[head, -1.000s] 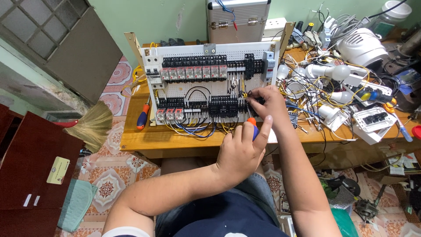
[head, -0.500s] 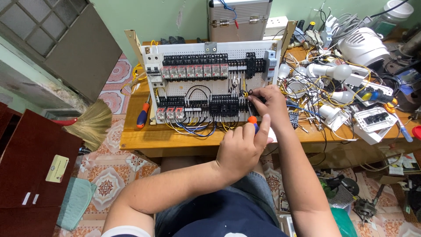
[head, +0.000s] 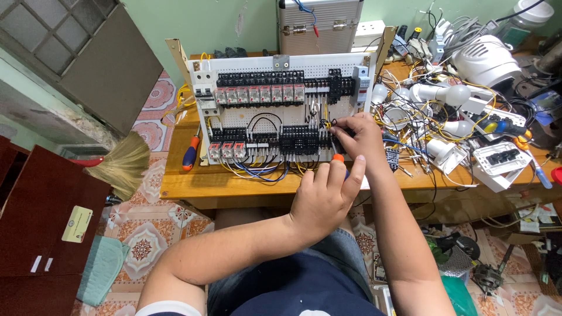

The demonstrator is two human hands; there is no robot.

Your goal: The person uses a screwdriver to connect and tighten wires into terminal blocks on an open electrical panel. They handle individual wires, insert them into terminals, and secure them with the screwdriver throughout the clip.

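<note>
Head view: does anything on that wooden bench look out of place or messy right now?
Yes. Right of the white perforated wiring panel, the wooden bench carries a tangled heap of loose yellow and white wires mixed with white bulbs. A second red-and-blue-handled screwdriver lies loose left of the panel. Nothing appears spilled or broken.

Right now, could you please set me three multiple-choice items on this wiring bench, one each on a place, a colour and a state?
1. Where does the spare orange-and-blue-handled screwdriver lie?
A. left of the white perforated wiring panel
B. on the floor
C. on the metal case

2. What colour is the tip of the tool handle in the left hand?
A. green
B. orange
C. white

3. What is the right hand doing?
A. resting on the knee
B. holding a bulb
C. fingers on the panel's black terminal blocks

Answers: 1 A, it rests on the wooden table beside the panel's left edge; 2 B, orange shows above the curled fingers; 3 C, its fingertips pinch at the blocks.
</note>
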